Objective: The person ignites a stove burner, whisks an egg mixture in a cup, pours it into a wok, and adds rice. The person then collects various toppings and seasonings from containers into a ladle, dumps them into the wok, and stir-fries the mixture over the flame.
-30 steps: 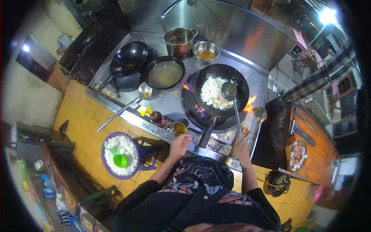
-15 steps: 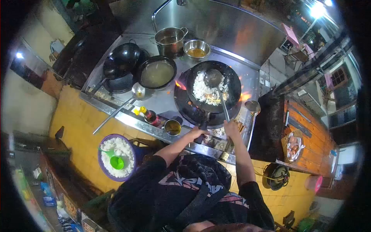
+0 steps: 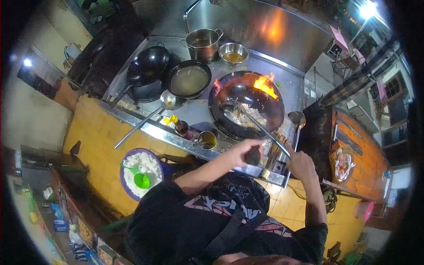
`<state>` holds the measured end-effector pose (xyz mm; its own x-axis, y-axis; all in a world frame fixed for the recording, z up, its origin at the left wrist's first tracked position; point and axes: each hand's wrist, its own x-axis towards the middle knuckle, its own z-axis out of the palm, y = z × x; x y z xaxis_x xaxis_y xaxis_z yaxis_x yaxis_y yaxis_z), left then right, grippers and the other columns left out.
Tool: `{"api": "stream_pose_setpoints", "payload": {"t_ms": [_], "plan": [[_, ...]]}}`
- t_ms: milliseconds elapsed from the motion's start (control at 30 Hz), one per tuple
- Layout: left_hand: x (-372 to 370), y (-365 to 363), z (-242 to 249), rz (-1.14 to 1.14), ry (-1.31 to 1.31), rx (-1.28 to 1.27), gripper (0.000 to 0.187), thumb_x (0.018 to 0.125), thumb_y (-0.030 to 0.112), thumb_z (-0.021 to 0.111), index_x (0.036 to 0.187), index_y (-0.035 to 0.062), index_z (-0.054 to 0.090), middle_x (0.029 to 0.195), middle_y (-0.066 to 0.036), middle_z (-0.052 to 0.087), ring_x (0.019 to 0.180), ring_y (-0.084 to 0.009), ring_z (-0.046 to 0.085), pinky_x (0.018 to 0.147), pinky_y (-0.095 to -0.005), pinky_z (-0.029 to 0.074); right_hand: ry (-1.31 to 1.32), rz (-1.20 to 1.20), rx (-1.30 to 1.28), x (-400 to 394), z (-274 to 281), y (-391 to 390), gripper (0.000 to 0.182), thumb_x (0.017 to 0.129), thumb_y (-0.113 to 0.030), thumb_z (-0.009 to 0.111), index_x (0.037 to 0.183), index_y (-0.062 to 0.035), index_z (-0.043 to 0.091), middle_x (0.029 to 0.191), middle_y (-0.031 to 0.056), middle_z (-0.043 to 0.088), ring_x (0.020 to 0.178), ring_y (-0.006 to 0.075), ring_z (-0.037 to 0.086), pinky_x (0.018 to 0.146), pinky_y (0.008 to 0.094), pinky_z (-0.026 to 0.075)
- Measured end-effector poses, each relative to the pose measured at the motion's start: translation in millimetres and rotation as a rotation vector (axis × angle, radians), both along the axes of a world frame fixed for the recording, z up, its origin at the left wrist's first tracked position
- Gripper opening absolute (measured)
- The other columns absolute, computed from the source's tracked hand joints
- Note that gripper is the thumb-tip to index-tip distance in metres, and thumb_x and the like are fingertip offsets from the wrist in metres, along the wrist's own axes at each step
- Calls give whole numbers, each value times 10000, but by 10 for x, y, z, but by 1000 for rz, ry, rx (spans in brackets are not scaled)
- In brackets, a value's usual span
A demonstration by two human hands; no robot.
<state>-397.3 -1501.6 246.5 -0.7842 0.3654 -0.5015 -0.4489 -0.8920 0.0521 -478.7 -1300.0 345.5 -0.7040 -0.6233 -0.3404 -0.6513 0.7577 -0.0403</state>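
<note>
The left hand point(image 3: 244, 150) is wrapped tight around the dark handle of the wok point(image 3: 247, 104), its grip pressed together on that handle at the wok's near edge. The wok sits tilted over the burner on the steel tabletop point(image 3: 194, 115), with rice point(image 3: 247, 115) gathered in its lower part and a flame point(image 3: 266, 83) rising at its far rim. The right hand point(image 3: 301, 164) lies to the right of the wok handle, its grip pinching the end of a long ladle point(image 3: 258, 125) whose shaft slants up and left so that its bowl rests in the rice. Left of the wok stands a pan of pale liquid point(image 3: 189, 79), and beyond that an empty black wok point(image 3: 148, 64). Behind the wok stand a steel pot point(image 3: 203, 43) and a small steel bowl of brown liquid point(image 3: 233, 54). A second ladle point(image 3: 150, 115) lies left of the wok, near some sauce bottles point(image 3: 179, 126) and a small cup point(image 3: 206, 140). Another ladle point(image 3: 297, 120) rests just right of the wok. Well to the wok's lower left, off the tabletop, is a purple basin of rice point(image 3: 140, 173) with a green scoop point(image 3: 140, 179) in it.
</note>
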Motion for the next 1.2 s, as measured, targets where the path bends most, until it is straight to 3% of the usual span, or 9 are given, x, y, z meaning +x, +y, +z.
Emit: {"api": "stream_pose_setpoints", "payload": {"t_ms": [133, 300, 433, 500, 600, 767, 867, 1000, 1200], "plan": [[168, -10, -904, 53, -24, -316, 170, 847, 153, 548, 716, 48, 520, 630, -33, 524, 545, -134, 525, 547, -285, 480, -34, -2, 40, 139, 207, -30, 430, 795, -73, 437, 1224, -107, 441, 847, 218, 611, 752, 370, 618, 673, 451, 501], [701, 309, 383, -292, -46, -434, 178, 821, 158, 572, 693, 37, 549, 660, -61, 557, 544, -161, 528, 564, -305, 483, 63, -38, 39, 207, -101, -58, 448, 806, -61, 429, 1250, -114, 424, 822, 196, 613, 743, 344, 623, 668, 432, 508], [202, -184, -364, -162, 56, -480, 150, 830, 165, 551, 717, 66, 555, 641, -33, 535, 543, -137, 517, 544, -270, 458, 27, -56, 20, 213, -370, 44, 506, 802, -52, 437, 1299, -128, 384, 806, 172, 609, 741, 337, 625, 652, 408, 519], [281, -169, -310, -101, 135, -658, 139, 827, 160, 539, 703, 100, 530, 601, -10, 500, 511, -113, 488, 503, -247, 415, 134, -98, 39, 159, -644, 92, 560, 793, -60, 456, 1333, -167, 357, 801, 170, 598, 712, 310, 631, 614, 384, 527], [617, 123, -87, -206, 29, -385, 219, 819, 207, 546, 636, 89, 526, 568, -28, 513, 509, -140, 508, 506, -265, 434, 293, -125, 14, 64, -629, 136, 538, 787, -54, 469, 1305, -186, 402, 771, 167, 589, 692, 287, 633, 579, 369, 526], [484, -70, -443, -154, 19, -563, 161, 807, 152, 571, 692, 45, 534, 606, -35, 526, 536, -123, 527, 504, -253, 448, 39, -260, -308, 169, 3, 322, 458, 805, -185, 510, 1253, -120, 438, 800, 194, 600, 727, 396, 583, 651, 464, 479], [205, -255, -1196, -28, 149, -764, 113, 796, 104, 584, 750, 38, 506, 628, -34, 507, 522, -120, 510, 491, -257, 446, -111, -385, -612, 55, -646, 78, 336, 826, -173, 515, 1145, -70, 516, 815, 279, 586, 763, 423, 580, 659, 497, 442], [15, -347, -1535, 23, 159, -677, 115, 788, 75, 594, 801, 27, 491, 636, -44, 508, 515, -129, 512, 483, -278, 452, -9, 122, -286, -355, -2246, -339, 349, 872, -303, 455, 995, 17, 517, 870, 304, 572, 834, 459, 555, 749, 512, 434], [30, -381, -1582, -24, 152, -747, 120, 803, 93, 595, 797, 30, 494, 638, -46, 516, 510, -132, 513, 473, -298, 453, 43, -397, -604, -286, -2010, -704, 352, 875, -282, 438, 857, 62, 513, 764, 287, 568, 730, 444, 566, 694, 484, 470]]}}
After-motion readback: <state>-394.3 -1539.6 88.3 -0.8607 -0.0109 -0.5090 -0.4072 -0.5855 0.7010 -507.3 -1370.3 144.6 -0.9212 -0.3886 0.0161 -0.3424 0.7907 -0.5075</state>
